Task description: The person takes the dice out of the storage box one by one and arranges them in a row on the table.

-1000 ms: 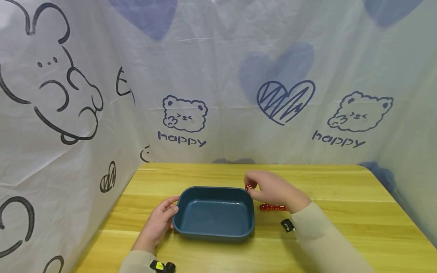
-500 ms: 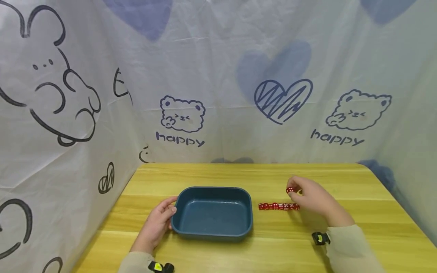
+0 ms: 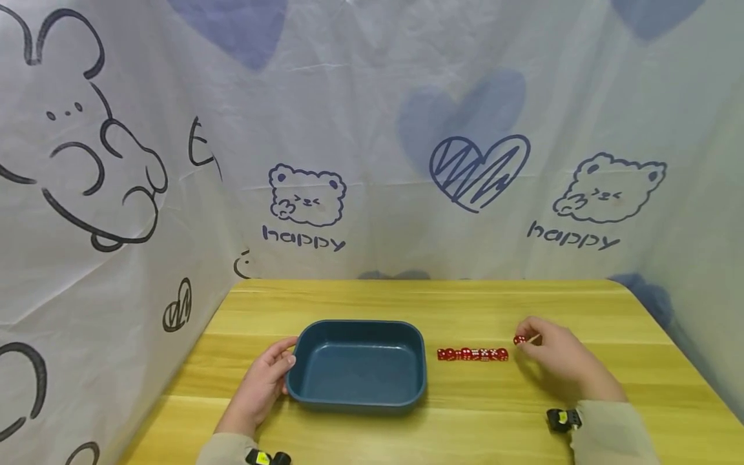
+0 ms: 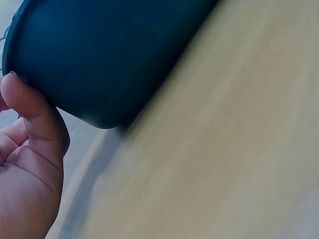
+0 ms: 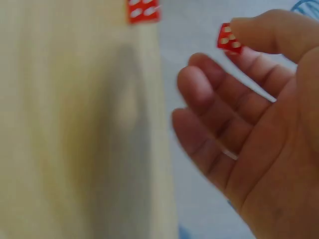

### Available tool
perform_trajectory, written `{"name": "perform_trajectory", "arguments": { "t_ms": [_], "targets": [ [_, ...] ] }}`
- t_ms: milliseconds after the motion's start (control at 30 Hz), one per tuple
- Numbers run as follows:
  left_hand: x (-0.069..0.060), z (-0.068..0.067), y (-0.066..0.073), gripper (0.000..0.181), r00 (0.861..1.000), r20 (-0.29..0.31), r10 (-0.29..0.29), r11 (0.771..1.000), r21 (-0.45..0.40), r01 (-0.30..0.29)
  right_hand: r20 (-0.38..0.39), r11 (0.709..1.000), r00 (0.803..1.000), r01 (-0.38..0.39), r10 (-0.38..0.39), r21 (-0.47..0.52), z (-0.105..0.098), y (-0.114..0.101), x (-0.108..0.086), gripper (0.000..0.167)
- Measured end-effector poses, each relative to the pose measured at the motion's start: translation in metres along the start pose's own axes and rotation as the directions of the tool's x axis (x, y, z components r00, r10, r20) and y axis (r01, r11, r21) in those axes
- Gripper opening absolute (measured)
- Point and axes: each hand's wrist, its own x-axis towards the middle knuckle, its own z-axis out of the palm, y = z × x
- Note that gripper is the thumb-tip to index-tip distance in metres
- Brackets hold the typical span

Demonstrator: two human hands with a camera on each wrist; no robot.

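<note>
A dark blue rectangular bin (image 3: 357, 403) rests on the table. At its left side my left hand (image 3: 259, 386) grips the wall, the thumb over the rim; the left wrist view shows the thumb against the bin (image 4: 109, 55). My right hand (image 3: 559, 354) pinches one red die (image 3: 520, 340) between thumb and fingertip, just past the right end of a row of red dice (image 3: 473, 354). White pips show on the pinched die (image 5: 229, 39) in the right wrist view, where the end die (image 5: 143, 10) of the row appears at the top.
The yellow wood-grain table (image 3: 465, 426) carries the bin and the dice row, which lies right of the bin. A white patterned cloth (image 3: 378, 161) hangs behind the table and along its sides. Both wrists wear small black cameras.
My right hand has carried the die from above the bin's right back corner to the right, then lower beside the row's right end. My left hand stays on the bin.
</note>
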Motion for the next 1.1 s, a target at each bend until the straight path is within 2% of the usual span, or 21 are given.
{"name": "perform_trajectory", "arguments": {
  "t_ms": [167, 300, 433, 633, 1100],
  "targets": [
    [0.002, -0.001, 0.001, 0.046, 1.0, 0.005, 0.003, 1.0, 0.011, -0.003, 0.056, 0.996, 0.995, -0.08, 0.079, 0.025, 0.005, 0.013, 0.0, 0.014],
    [0.002, 0.0, 0.0, 0.046, 1.0, 0.001, 0.003, 1.0, 0.013, -0.003, 0.082, 0.993, 0.992, -0.097, 0.092, 0.063, 0.009, 0.018, -0.001, 0.014],
    [0.001, 0.001, -0.002, 0.047, 1.0, 0.017, -0.012, 1.0, 0.006, 0.012, 0.109, 0.994, 0.99, -0.09, 0.084, 0.059, 0.014, 0.02, -0.002, 0.013],
    [-0.002, -0.002, -0.002, 0.048, 0.999, 0.005, -0.034, 0.999, -0.003, 0.034, 0.112, 0.995, 0.99, -0.089, 0.084, 0.044, 0.021, 0.017, 0.001, 0.013],
    [0.002, -0.001, -0.001, 0.051, 1.0, 0.026, 0.005, 1.0, -0.016, -0.004, 0.088, 0.995, 0.992, -0.094, 0.095, -0.008, 0.025, 0.018, 0.004, 0.018]
  ]
}}
